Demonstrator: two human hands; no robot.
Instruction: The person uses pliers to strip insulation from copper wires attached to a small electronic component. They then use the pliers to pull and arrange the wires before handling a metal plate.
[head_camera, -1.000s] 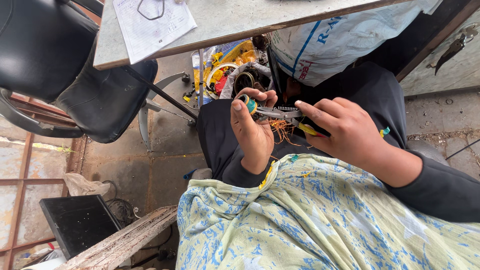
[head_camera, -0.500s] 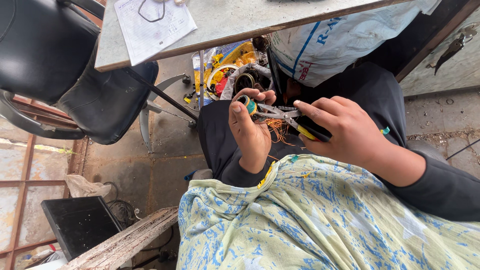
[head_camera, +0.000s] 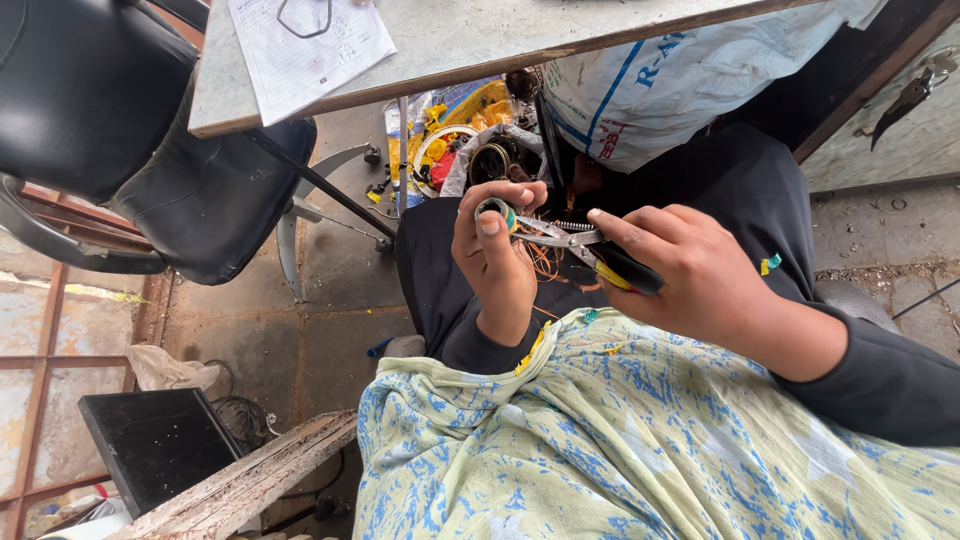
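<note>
My left hand (head_camera: 497, 262) is closed around a small round part (head_camera: 495, 210) with a green and grey rim, pinched between thumb and fingertips. My right hand (head_camera: 690, 270) grips pliers (head_camera: 590, 250) with black and yellow handles. The metal jaws of the pliers point left and touch the small part. Thin orange wires (head_camera: 545, 265) hang between the two hands. Both hands hover above my lap, over dark trousers and a pale green and blue patterned cloth (head_camera: 640, 440).
A grey table (head_camera: 470, 40) with a sheet of paper (head_camera: 305, 50) stands ahead. A black office chair (head_camera: 120, 130) is at the left. A white sack (head_camera: 680, 80) and a heap of wire coils and yellow bits (head_camera: 470, 140) lie under the table. A wooden plank (head_camera: 240, 485) is at the lower left.
Both hands have shifted slightly up and left together. The pliers' jaws stay at the small part held in the left hand.
</note>
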